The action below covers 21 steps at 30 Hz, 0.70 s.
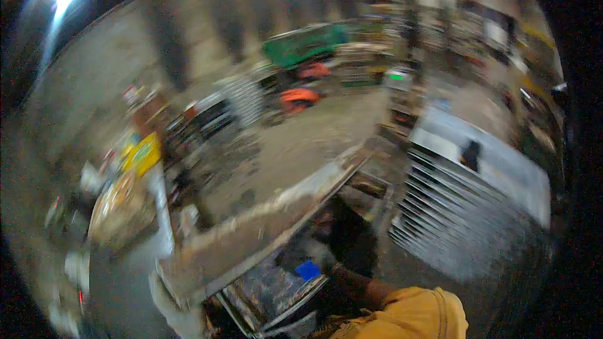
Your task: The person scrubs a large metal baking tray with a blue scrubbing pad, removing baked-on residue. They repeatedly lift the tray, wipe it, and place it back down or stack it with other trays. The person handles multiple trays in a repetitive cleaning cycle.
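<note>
The picture is badly blurred by motion. A bare forearm (360, 285) comes out of a yellow sleeve (414, 313) at the bottom, seemingly my right arm, and reaches up and left. Its hand is too dark and smeared to make out, so what it touches or holds cannot be told. Close to it a small blue item (308, 270) lies on a dark, metal-framed surface (264, 292). Beyond runs a long bench or board (245, 245) with a pale, ragged edge. My left hand is not in view.
A stack of thin metal sheets or trays (443, 202) stands at the right. At the left are a yellow packet (142, 154) and a plastic-wrapped bundle (122, 207). Farther back are a green container (304, 46), orange items (300, 99) and cluttered shelving (362, 61).
</note>
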{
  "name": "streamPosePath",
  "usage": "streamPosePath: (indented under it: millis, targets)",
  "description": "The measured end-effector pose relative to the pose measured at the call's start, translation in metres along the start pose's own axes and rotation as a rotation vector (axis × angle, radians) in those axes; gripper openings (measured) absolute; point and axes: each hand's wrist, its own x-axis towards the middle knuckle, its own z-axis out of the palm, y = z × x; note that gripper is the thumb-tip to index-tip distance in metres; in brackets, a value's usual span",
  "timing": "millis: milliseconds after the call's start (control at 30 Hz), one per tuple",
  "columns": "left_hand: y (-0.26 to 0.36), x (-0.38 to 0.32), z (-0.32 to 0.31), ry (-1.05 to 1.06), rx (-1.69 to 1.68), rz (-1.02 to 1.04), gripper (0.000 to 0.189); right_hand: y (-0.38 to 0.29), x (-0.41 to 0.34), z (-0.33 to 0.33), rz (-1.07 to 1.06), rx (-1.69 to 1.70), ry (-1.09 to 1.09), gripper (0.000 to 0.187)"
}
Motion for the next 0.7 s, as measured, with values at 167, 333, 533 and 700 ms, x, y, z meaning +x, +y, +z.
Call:
streamPosePath:
  millis: [167,333,533,700]
  targets:
    - [0.033,-0.013,-0.01,0.017,0.165,-0.301,0.095,-0.008,0.037,-0.032,-0.01,0.261,-0.079,0.036]
    - [0.012,-0.142,-0.064,0.064,0.199,-0.508,0.094,0.02,0.042,-0.012,-0.076,0.036,-0.156,0.043]
    - [0.103,-0.331,-0.155,0.698,0.093,-0.749,0.089,0.067,-0.034,0.121,0.233,0.05,-0.464,0.039]
    - [0.228,-0.378,-0.185,1.298,0.013,-0.332,0.094,0.109,-0.059,0.248,0.391,0.129,-0.946,0.062]
